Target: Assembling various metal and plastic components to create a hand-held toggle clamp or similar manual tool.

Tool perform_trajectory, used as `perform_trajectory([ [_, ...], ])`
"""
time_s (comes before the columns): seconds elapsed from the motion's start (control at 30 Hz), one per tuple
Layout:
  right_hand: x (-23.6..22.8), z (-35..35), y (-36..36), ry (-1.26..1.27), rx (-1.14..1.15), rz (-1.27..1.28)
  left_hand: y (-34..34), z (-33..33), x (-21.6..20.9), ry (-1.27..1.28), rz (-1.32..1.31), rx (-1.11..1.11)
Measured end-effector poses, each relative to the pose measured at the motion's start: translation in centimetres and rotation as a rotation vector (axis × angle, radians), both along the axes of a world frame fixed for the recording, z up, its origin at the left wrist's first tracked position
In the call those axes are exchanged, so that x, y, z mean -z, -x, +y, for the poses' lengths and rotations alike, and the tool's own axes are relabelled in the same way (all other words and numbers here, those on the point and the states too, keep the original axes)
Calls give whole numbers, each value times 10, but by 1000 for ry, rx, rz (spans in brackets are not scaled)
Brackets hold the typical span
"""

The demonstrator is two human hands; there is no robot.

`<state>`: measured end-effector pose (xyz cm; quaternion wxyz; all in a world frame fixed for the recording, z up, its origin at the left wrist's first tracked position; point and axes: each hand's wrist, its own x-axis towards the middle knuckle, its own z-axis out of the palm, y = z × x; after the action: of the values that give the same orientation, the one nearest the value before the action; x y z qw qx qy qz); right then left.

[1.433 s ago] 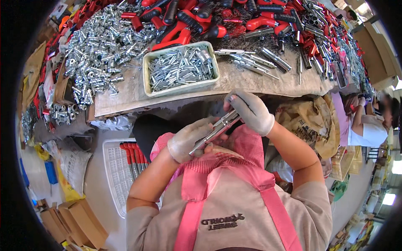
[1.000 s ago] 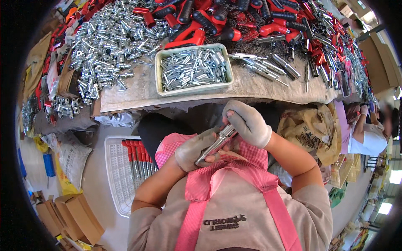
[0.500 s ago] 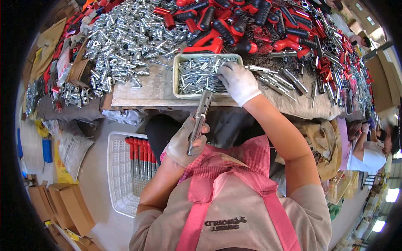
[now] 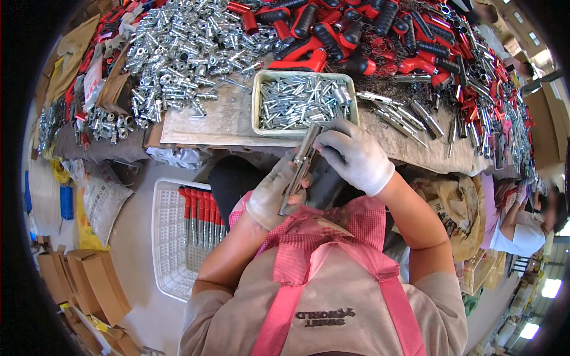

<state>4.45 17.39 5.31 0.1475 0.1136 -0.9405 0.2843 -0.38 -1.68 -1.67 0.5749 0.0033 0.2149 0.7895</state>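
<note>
A long metal tool body is held upright and slightly tilted in front of the chest, just below the near edge of the bench. It is gripped around its lower half by the gloved left hand, whose fingers are curled shut about it. The gloved right hand is closed over its upper end, fingertips pressed to the metal as if a small part is being fitted there; whether a part is pinched between them cannot be told.

The assembly of this piece is judged to be in mid-course: the body is not yet laid down, and no red grip is seen on it. A white basket to the left of the lap already holds a row of red-handled pieces, so some work is taken as done. Much is left: a pale tray of small metal pins sits just beyond the hands, and heaps of loose metal fittings and red-and-black handles cover the bench further off.
</note>
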Motion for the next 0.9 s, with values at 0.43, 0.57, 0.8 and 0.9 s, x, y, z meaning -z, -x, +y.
perform_trajectory([
  [0.43,26,-18,-38,1039,183,-213,-12,-1,-17,186,614,33],
  [0.57,41,-23,-48,1853,25,-533,-13,1,-12,190,838,94],
  [0.8,46,-16,-43,1343,295,-406,-33,12,23,411,1621,-55],
  [0.9,30,-3,-42,1264,411,-246,-25,14,22,347,1513,91],
])
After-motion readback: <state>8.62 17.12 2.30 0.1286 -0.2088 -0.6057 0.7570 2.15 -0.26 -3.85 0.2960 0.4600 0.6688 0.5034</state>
